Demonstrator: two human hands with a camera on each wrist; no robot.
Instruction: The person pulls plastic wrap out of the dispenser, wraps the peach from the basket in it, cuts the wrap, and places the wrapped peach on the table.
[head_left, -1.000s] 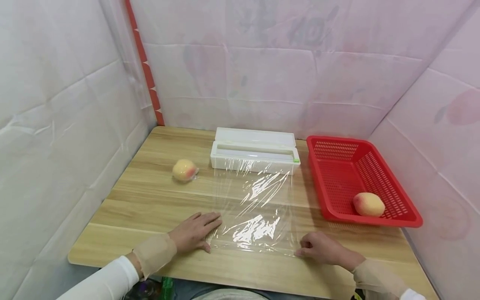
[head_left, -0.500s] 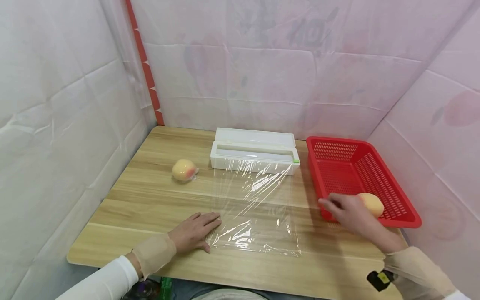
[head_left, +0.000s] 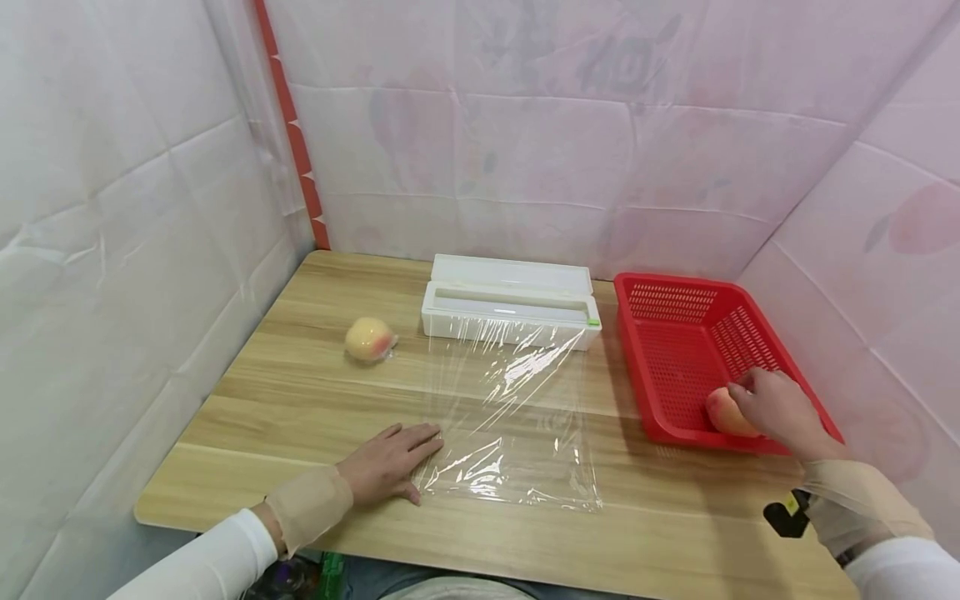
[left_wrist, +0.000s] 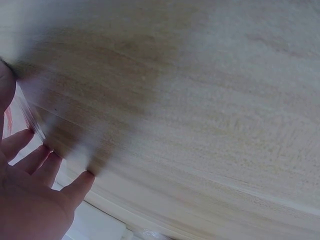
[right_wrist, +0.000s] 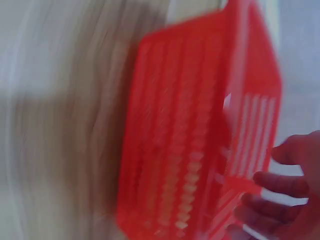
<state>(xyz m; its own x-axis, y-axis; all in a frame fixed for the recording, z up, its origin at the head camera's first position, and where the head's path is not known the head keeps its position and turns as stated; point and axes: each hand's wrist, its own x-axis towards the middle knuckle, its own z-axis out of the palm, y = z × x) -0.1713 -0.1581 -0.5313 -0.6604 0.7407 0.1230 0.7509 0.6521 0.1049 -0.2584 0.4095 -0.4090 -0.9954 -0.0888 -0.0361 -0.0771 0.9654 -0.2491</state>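
Observation:
A sheet of clear cling film lies pulled out over the wooden table from a white dispenser box with its lid up. My left hand rests flat, fingers spread, at the film's left edge; its fingertips touch the tabletop in the left wrist view. Over the red basket, my right hand is at a peach, partly covering it. In the right wrist view the fingers look loosely bent and apart, with the peach out of sight.
Another peach, wrapped in film, sits on the table left of the dispenser. Pale sheeting hangs as walls at the back and both sides. The basket stands near the table's right edge.
My right hand has left the film's lower right corner and moved right, across the basket's rim, to the peach. The film's front edge shifted slightly. My left hand has stayed put.

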